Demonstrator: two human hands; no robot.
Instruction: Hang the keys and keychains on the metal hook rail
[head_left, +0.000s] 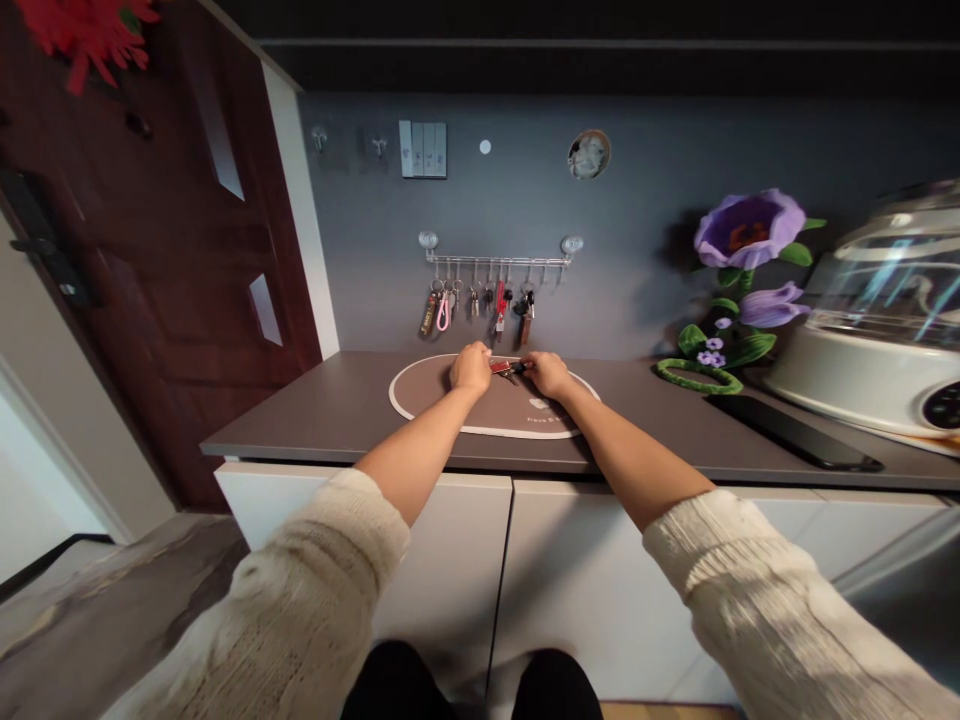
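Over the oval brown mat (420, 385), my left hand (472, 368) and my right hand (548, 373) face each other with fingers pinched. Between them is a small bunch of keys (510, 374) with a red piece on the left and a black piece on the right. My left fingers grip the red end; my right fingers are at the black end. Fine detail of the keys is too small to make out. Behind, a clear hook rail (499, 261) on the grey wall carries several hanging keys and key fobs, among them a pink loop (443, 314).
On the counter (315, 400) at the right lie a black phone (795, 432), a purple knitted flower (750, 235) with a green ring base, and a cream appliance (862, 360) with a clear dome. A dark red door (187, 250) stands left. Light switches (424, 150) are above.
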